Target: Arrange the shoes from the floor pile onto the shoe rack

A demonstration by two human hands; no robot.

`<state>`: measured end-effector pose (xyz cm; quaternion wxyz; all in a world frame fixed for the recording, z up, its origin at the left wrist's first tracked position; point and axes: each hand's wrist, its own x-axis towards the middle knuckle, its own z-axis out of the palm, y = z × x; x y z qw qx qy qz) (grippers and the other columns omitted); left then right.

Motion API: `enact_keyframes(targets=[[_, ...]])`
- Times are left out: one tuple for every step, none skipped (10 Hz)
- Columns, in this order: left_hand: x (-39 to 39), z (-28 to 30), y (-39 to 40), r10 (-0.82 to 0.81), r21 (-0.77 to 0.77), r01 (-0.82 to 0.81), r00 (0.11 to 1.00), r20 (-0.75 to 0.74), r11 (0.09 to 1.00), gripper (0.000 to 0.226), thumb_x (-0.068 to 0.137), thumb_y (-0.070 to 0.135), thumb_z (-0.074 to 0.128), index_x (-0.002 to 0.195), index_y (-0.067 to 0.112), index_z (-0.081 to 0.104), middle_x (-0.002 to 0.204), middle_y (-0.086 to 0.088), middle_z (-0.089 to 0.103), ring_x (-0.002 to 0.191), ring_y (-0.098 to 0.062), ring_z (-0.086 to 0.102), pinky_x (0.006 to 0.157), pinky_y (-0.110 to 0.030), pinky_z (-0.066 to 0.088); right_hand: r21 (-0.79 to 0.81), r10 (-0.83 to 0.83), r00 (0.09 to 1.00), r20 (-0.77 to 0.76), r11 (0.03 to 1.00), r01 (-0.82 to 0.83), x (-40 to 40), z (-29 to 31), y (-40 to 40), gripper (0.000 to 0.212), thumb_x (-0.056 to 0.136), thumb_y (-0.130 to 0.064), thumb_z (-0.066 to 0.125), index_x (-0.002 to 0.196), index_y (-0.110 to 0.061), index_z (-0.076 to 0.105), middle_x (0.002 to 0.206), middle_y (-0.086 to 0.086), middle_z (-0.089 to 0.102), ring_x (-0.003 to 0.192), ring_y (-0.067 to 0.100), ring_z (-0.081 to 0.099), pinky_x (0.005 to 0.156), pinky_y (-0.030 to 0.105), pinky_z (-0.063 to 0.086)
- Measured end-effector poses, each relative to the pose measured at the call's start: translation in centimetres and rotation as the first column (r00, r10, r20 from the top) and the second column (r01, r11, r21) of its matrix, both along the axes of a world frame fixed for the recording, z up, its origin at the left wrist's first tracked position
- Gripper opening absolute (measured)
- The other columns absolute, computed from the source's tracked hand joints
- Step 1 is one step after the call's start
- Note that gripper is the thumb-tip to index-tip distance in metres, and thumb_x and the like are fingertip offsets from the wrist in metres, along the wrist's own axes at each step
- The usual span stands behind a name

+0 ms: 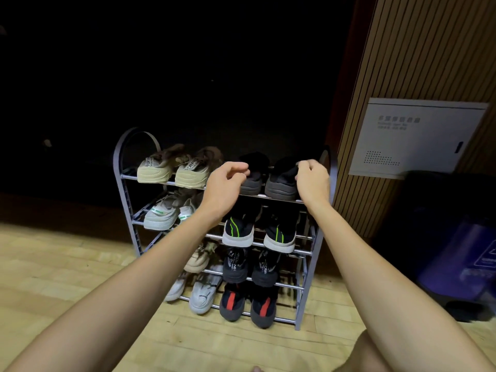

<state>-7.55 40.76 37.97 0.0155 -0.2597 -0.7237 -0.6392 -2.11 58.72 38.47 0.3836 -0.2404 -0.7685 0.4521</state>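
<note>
Right grip (pixel 311 181) is pinching the right black shoe (pixel 281 183); left grip (pixel 228 181) is hovering loosely curled, holding nothing. Hasty nudging risks tipping shoes off the rack (pixel 316 237).

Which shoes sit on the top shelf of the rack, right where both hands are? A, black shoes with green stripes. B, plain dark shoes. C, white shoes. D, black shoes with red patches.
B: the left hand and right hand are at the plain dark shoes on the top tier of the shoe rack; the striped and patched pairs sit on lower shelves.
</note>
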Motion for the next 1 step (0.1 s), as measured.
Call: enact_keyframes(targets=[[-0.2,0.7,-3.2,0.055,0.045,-0.055,0.998,0.008,0.997,0.025,0.094,0.008,0.048,0.103,0.022,0.067,0.102,0.006,0.072,0.088,-0.004,0.063,0.083,-0.028,0.05,-0.083,0.062,0.993,-0.101,0.994,-0.07,0.33,0.87,-1.43,0.027,0.099,-0.025,0.04,0.116,-0.018,0.06,0.087,0.006,0.066,0.07,0.013,0.055,0.061,0.028,0.041]])
